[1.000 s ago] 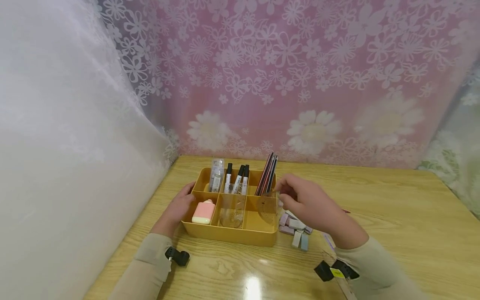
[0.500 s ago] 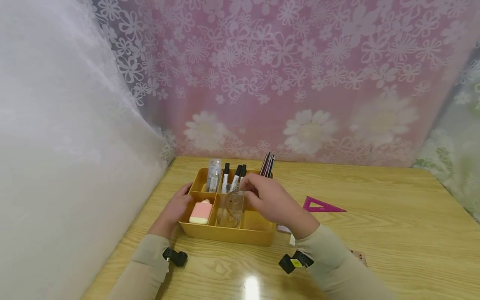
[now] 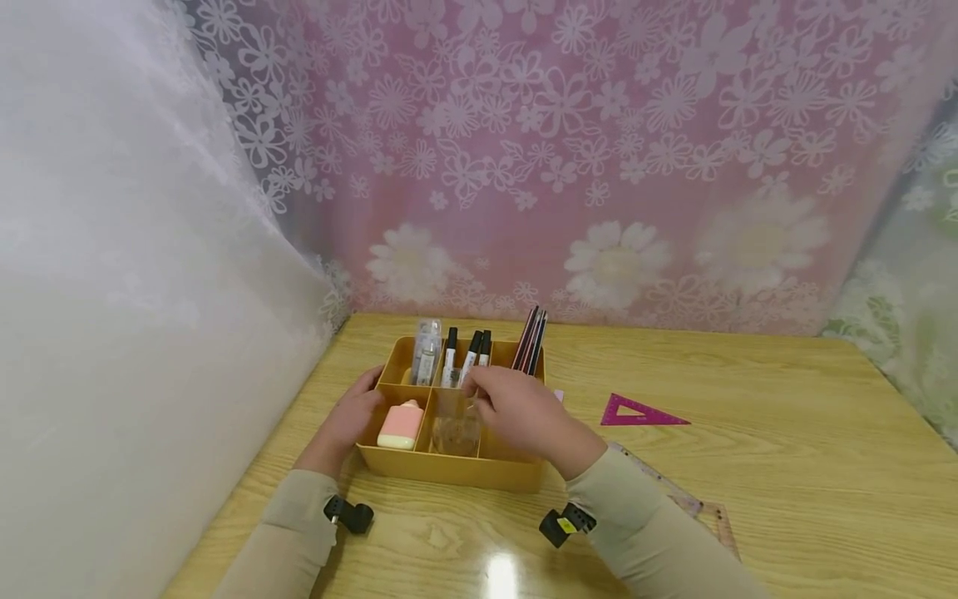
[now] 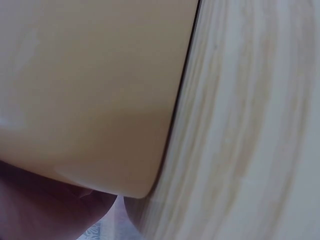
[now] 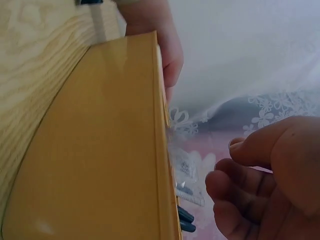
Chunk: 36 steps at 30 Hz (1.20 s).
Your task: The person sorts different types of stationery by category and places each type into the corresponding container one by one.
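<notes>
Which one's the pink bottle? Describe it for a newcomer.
On the wooden table, find the yellow box with the left hand at its left end. In the front-left compartment is the bottle, cream at its base. Its solid pink body sets it apart from the see-through pieces one compartment right.

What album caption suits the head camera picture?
Left hand holds a yellow rectangular plastic organizer, right hand above it, magenta plastic triangle nearby.

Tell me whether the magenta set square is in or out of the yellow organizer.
Out: the magenta set square lies flat on the table, to the right of the yellow organizer.
</notes>
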### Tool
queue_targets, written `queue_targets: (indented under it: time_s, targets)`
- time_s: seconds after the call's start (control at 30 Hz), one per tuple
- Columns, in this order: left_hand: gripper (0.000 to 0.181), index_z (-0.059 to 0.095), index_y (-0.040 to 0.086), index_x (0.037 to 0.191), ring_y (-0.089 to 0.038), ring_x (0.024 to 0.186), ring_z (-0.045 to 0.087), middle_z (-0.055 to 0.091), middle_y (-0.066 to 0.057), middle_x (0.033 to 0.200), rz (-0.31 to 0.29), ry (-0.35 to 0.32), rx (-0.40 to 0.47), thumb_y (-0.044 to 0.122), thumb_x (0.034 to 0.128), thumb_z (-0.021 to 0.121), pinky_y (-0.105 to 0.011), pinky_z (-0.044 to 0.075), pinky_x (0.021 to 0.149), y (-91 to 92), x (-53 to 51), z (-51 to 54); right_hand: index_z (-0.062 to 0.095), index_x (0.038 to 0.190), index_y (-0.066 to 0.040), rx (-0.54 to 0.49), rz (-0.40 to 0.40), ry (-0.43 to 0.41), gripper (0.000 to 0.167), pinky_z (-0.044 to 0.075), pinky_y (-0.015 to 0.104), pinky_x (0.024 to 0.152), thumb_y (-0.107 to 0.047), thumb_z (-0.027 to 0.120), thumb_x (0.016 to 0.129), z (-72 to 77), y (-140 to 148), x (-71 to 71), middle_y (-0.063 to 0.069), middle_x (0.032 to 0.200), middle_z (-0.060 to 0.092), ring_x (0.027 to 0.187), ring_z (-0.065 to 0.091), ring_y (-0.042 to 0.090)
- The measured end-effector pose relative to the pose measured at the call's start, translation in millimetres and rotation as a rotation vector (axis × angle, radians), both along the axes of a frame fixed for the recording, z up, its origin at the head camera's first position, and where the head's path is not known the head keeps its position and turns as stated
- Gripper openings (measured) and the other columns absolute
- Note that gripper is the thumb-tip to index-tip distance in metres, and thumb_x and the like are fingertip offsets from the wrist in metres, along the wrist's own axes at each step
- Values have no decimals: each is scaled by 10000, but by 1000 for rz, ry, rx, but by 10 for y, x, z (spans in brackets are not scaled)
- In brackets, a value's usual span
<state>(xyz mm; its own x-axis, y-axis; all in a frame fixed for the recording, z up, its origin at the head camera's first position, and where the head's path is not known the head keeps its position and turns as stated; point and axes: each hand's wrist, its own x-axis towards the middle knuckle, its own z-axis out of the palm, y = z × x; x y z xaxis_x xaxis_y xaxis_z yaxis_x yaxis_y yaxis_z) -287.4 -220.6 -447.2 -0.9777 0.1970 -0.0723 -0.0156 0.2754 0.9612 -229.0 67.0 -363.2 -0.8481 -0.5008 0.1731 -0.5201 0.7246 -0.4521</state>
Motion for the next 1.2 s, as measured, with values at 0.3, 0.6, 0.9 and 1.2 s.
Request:
queue_targets:
  time_s: [0.3,0.6,0.9,1.2]
  targets:
    - [626,249,79,1605,-365,1467,249,275,-167,1620,4,13,-20,111,995,387,-575,179,1181,-13,-16,-38,693,1041,-190,84,-46,75,134,483,291,678,-148,574,995,-56,105,-38,-99,990,634,784,538,88]
    - [641,230,61,1606,-353,1478,228,259,-173,1624,-4,15,4,94,987,390,-560,164,1189,-13,-17,-39,683,1049,-178,108,-98,50,85,510,324,754,-193,638,979,-151,323,-67,-93,969,613,809,541,101]
    - [638,228,63,1606,-353,1454,272,276,-172,1614,-2,13,19,88,987,379,-560,196,1179,-15,-22,-48,670,1112,-160,131,-149,-5,150,538,388,756,-191,659,966,-213,683,-94,-13,1044,625,862,584,157]
    - [635,248,70,1603,-342,1446,289,302,-168,1605,9,15,12,83,981,381,-547,202,1182,-15,-34,-64,646,1178,-103,211,-173,-25,243,539,433,726,-169,674,946,-264,1182,-152,77,1099,619,913,619,237]
